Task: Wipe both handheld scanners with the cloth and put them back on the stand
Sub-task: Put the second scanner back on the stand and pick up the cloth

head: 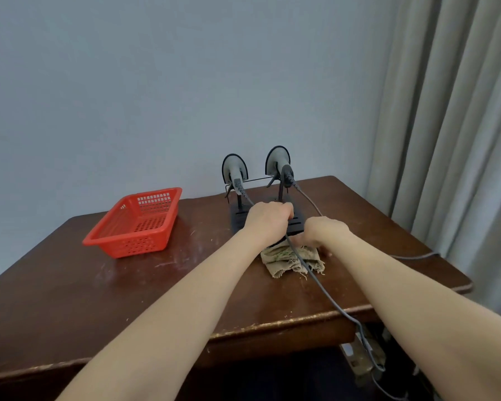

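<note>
Two grey handheld scanners hang on a black stand (297,224) at the back of the brown table: the left scanner (234,168) and the right scanner (278,160), each with a grey cable. My left hand (268,217) rests over the stand's base, fingers curled around the left scanner's cable (315,280). My right hand (324,231) lies just right of the base, fingers pressed down on the far edge of a frayed beige cloth (289,260). The cable runs across the cloth toward me. Fingertips of both hands are hidden.
An empty red plastic basket (136,224) sits on the table (99,290) at the left. A pale wall stands behind and grey curtains (457,125) hang at the right. The second cable (414,257) trails off the table's right edge.
</note>
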